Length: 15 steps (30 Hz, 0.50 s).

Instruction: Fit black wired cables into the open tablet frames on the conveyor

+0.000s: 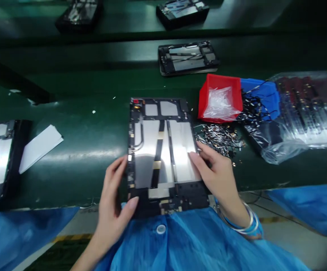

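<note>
Blue plastic gown (186, 241) at the very front. Left hand (114, 199) and right hand (215, 175) well apart, clamped on opposite long sides of an open tablet housing (163, 158), the housing held between them, its lower edge by the gown. Just beyond the right hand, a heap of small flex cables (218, 139), then a red plastic bin (219, 98) holding a clear bag. Farther up the green conveyor belt (75, 165), another tablet housing (188, 57).

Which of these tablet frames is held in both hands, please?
The central one, between the left hand and right hand; the others lie untouched on the green belt.
</note>
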Available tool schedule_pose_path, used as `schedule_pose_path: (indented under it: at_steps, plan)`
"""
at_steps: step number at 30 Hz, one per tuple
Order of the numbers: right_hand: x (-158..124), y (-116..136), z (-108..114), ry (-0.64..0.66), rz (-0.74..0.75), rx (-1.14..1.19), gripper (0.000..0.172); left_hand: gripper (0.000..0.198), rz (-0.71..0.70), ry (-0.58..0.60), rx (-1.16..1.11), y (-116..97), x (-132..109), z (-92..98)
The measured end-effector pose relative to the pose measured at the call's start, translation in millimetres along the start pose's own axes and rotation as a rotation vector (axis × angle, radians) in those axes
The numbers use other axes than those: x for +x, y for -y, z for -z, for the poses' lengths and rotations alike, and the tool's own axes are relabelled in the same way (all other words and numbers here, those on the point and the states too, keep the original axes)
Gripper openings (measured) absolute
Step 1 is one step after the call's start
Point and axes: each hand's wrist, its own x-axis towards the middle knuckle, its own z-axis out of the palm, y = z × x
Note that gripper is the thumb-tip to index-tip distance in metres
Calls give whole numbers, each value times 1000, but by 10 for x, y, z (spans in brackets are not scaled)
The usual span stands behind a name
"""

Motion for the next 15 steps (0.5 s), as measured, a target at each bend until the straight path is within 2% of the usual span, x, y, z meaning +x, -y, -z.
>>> schedule_pose_path:
  at_steps: [2, 4, 5, 7, 10, 12, 15]
  plan:
    - [131, 118, -5, 89, 47, 171, 47, 57, 150, -75, -231, -73, 151, 122]
    - [295, 176, 53, 185, 90, 384, 47, 55, 268, -137, -467, -143, 423, 209]
    - [367, 170, 105, 185, 102, 456, 47, 52, 297, -161, -557, -172, 601, 229]
    - [447, 85, 236, 30, 105, 482, 42, 42, 324, -221, -677, -199, 1022, 234]
    - [378, -170, 407, -255, 39, 274, 25, 31, 356, -363, -765, -115, 1729, 223]
    - [256, -355, 460, -309, -24, 83, 18, 23, 406, -398, -727, 29, 2172, 240]
    - [90, -550, 468, -295, -112, -147, 17, 15, 381, -301, -558, 311, 2702, 287]
